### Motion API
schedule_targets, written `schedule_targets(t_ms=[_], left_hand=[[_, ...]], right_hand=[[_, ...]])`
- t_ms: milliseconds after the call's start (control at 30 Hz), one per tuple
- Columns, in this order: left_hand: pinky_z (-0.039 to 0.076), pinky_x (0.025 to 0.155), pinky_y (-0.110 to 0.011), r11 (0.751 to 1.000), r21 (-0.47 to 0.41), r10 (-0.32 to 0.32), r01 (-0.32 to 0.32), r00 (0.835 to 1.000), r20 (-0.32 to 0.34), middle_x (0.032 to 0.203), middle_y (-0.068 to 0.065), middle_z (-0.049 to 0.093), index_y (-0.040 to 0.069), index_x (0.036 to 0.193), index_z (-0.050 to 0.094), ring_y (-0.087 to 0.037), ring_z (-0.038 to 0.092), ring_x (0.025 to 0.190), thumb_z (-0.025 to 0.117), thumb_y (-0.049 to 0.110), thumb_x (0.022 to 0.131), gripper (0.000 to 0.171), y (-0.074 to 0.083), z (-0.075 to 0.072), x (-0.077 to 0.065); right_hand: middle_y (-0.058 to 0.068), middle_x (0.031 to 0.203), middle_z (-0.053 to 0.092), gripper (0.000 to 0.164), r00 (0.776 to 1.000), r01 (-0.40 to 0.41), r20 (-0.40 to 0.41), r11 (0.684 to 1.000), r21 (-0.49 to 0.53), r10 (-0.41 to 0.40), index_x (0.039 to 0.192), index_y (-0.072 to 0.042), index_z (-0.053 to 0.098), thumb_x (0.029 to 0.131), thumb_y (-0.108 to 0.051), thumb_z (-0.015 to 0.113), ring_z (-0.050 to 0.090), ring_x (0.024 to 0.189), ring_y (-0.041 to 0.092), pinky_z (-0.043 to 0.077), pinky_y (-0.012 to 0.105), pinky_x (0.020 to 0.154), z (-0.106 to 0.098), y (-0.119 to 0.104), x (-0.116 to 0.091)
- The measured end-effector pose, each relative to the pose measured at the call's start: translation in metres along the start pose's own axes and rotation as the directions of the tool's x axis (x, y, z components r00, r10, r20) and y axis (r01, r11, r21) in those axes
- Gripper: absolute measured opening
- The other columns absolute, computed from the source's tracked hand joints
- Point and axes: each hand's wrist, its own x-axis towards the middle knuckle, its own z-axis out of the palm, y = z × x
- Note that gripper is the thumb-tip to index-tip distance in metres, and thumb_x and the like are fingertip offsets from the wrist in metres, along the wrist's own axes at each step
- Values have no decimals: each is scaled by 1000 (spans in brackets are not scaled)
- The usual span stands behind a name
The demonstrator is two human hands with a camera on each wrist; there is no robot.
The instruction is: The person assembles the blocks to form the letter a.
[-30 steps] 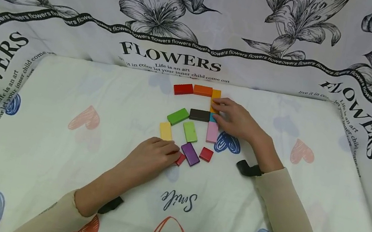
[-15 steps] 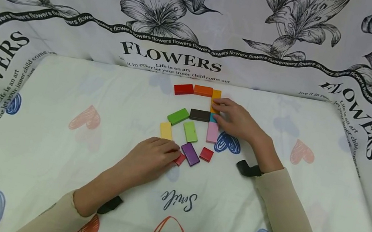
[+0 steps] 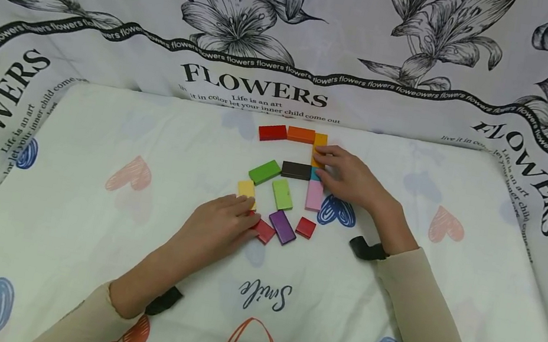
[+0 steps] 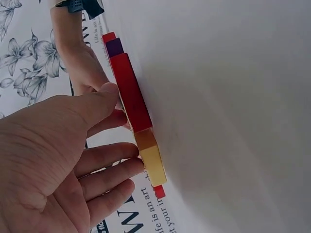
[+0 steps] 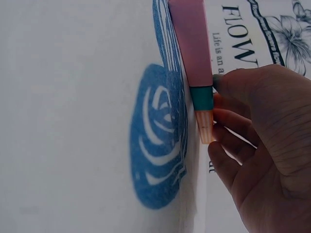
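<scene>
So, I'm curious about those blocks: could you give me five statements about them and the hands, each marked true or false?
1. The orange block lies between the far red block and the amber block. True.
2. The left hand is touching the purple block. False: it is at the near red block and the yellow block.
3. The right hand is beside the amber block and the blue block. True.
4. The pink block is stacked on the black block. False: both lie on the cloth.
5. The pink block is on the person's side of the blue block. True.
</scene>
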Motion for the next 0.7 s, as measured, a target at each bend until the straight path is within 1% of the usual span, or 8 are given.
schedule_targets(t_ms=[167, 367, 500, 700], left_hand=[[53, 116, -43, 1000, -10, -23, 23, 1000, 13, 129, -11, 77, 14, 118, 81, -28, 72, 127, 81, 31, 95, 29, -1, 1, 0], [53, 116, -42, 999, -25, -45, 45, 999, 18, 135, -11, 75, 17, 121, 81, -28, 71, 129, 80, 36, 95, 33, -4, 3, -2], [53, 115, -42, 998, -41, -51, 51, 999, 13, 136, -11, 74, 17, 122, 81, -27, 71, 129, 81, 37, 94, 35, -7, 3, -3], [54, 114, -41, 998, -31, -49, 50, 999, 17, 133, -9, 76, 15, 122, 80, -26, 72, 128, 79, 39, 94, 37, -9, 2, -3]], right_hand=[[9, 162, 52, 50, 1000, -7, 3, 1000, -3, 7, 150, -7, 58, 105, -26, 66, 44, 155, 32, 38, 52, 128, 0, 0, 0], [9, 162, 52, 50, 1000, -16, 9, 1000, -9, 17, 151, -7, 58, 105, -27, 66, 43, 155, 32, 38, 53, 128, 1, 0, 1], [9, 163, 51, 50, 1000, -13, 12, 1000, -17, 13, 151, -8, 59, 105, -27, 65, 43, 155, 32, 38, 53, 128, 1, 0, 2], [9, 162, 52, 49, 1000, -23, 14, 1000, -18, 23, 150, -8, 59, 105, -27, 65, 42, 156, 32, 37, 53, 129, 1, -2, 2]])
